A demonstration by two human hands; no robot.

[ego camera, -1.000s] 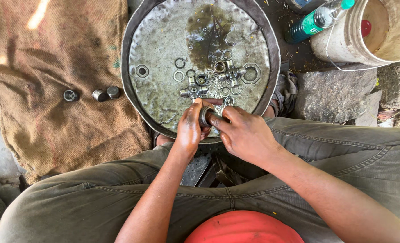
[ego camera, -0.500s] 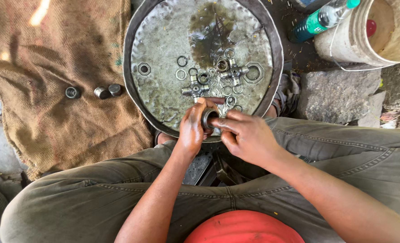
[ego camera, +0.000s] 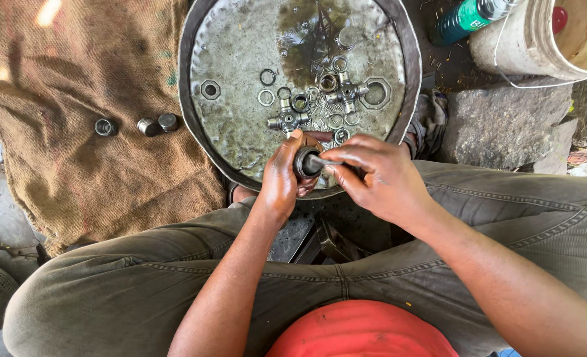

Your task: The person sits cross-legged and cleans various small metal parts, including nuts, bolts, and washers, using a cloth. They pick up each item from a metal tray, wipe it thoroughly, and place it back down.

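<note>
My left hand grips a small round metal bearing cup over the near rim of a big round metal tray. My right hand pinches a thin metal tool whose tip pokes into the cup's mouth. Just beyond my fingers, on the tray, lie two cross-shaped metal joints and several rings, washers and nuts in an oily film.
Three small metal cups sit on a brown burlap sack at the left. A white bucket and a green bottle stand at the top right, beside a flat stone. My knees frame the tray.
Both hands have shifted slightly while working the tool in the cup; the view has drifted a little. Nothing on the tray or sack has moved.
</note>
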